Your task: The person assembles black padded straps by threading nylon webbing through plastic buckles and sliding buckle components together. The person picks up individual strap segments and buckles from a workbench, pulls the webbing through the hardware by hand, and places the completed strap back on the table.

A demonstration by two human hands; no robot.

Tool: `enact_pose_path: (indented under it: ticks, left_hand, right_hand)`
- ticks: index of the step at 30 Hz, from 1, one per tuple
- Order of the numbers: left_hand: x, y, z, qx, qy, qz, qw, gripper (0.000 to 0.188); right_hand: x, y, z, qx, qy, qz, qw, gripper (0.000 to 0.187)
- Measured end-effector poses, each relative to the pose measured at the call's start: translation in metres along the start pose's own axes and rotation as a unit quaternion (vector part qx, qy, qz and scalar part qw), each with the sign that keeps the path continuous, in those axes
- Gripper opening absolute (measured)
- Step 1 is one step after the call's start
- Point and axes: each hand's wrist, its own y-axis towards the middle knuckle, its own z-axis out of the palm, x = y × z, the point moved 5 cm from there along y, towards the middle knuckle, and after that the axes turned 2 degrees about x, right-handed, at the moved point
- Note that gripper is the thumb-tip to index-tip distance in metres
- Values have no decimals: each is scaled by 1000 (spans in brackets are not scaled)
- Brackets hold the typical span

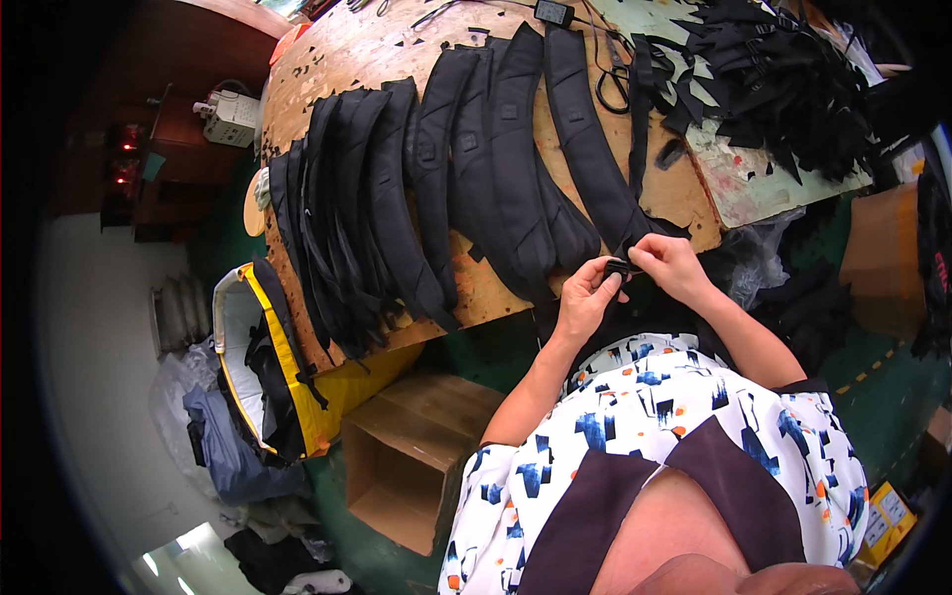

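My left hand (589,299) is closed on a small black plastic buckle (616,267), held near the table's front edge. Beside it, my right hand (668,264) pinches at the narrow end of a black padded shoulder strap (585,129), where it meets the buckle. The exact threading between my fingers is too small to make out. This strap lies lengthwise on the table, running away from me. To its left, several more black curved padded straps (506,169) lie side by side and overlap, some with a small square patch on them.
Scissors (612,87) lie on the worn wooden table (362,50) beyond the straps. A heap of black webbing pieces (783,79) covers the far right. Below the table stand an open cardboard box (416,456) and a yellow-and-black bag (288,367). Another carton (883,258) is at right.
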Motion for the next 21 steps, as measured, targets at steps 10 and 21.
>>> enact_pose_path:
  ticks: [10,21]
  left_hand:
    - [-10,9,12,3,29,-29,999,28]
    - [-7,22,7,-18,74,-10,997,28]
  right_hand:
    - [42,-22,-1,-70,-234,-298,923,19]
    - [-8,-23,0,34,389,200,899,21]
